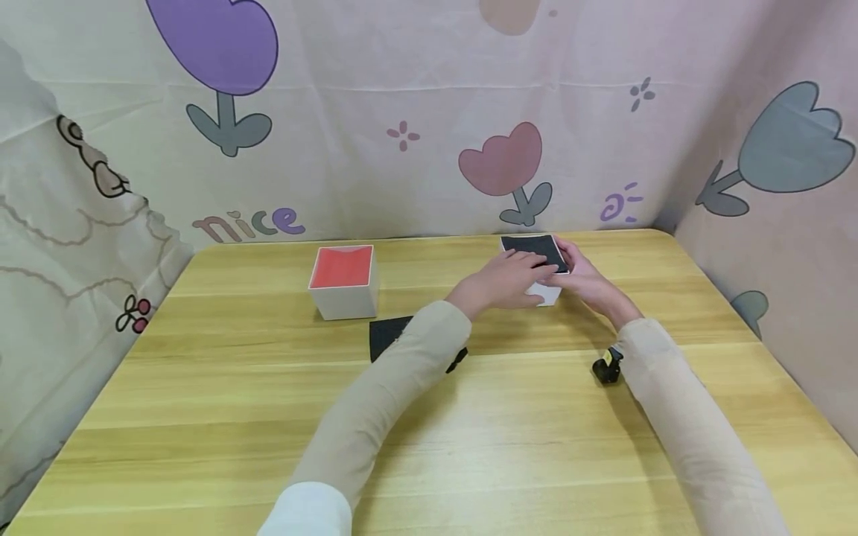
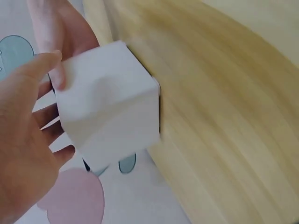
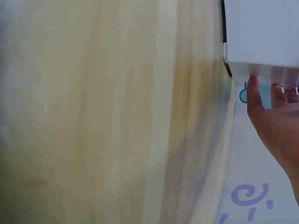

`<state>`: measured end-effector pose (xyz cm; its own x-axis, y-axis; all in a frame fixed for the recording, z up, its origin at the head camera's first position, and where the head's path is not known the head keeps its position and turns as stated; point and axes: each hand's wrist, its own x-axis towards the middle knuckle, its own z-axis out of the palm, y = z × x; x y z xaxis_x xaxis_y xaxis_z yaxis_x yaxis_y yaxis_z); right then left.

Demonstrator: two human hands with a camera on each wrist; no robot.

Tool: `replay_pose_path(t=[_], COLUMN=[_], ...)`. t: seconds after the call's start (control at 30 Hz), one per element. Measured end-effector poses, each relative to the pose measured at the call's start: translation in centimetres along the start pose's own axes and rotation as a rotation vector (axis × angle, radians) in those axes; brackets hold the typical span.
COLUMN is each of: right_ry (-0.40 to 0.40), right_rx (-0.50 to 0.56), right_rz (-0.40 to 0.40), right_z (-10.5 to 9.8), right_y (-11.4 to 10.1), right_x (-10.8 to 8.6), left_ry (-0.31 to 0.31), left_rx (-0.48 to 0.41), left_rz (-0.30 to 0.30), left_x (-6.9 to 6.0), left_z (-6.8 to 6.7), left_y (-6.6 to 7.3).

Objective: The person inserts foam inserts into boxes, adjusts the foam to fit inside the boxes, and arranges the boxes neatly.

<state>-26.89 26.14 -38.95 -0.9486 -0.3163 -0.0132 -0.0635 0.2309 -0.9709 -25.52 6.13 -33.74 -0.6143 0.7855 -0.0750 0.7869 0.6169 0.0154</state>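
Note:
A white cube-shaped box [image 1: 547, 293] with a black top [image 1: 532, 247] stands at the far right of the table. Over its top and near-left side stretches my left hand [image 1: 503, 283], fingers extended and touching it. My right hand [image 1: 590, 283] grips the right side, thumb at the near face and fingers along the side. In the left wrist view, plain white faces of the box [image 2: 112, 93] show beside both hands. The right wrist view has fingertips of the right hand [image 3: 280, 123] against a face of the box [image 3: 264, 32].
Another white box [image 1: 346, 303] with a red top [image 1: 343, 266] stands at the back left. A flat black thing [image 1: 386, 335], its kind unclear, is partly hidden by the left sleeve [image 1: 395, 387]. A patterned cloth [image 1: 362, 171] hangs behind the wooden table [image 1: 201, 417].

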Motion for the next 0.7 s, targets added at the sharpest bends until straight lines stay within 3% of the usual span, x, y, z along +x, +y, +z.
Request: replay_pose_path(t=[0.2, 0.53, 0.7], right_ry=[-0.022, -0.029, -0.03], right_rx=[-0.011, -0.004, 0.001], right_rz=[-0.03, -0.025, -0.017], right_z=[-0.1, 0.0, -0.1], right_y=[-0.1, -0.6, -0.5], right_x=[0.1, 0.2, -0.2], left_ry=[-0.018, -0.026, 0.007], left_rx=[-0.031, -0.022, 0.102], left_rz=[-0.037, -0.084, -0.171], left_x=[1.1, 1.7, 1.7], left_z=[0.0, -0.3, 0.0], left_y=[0.7, 0.7, 0.5])
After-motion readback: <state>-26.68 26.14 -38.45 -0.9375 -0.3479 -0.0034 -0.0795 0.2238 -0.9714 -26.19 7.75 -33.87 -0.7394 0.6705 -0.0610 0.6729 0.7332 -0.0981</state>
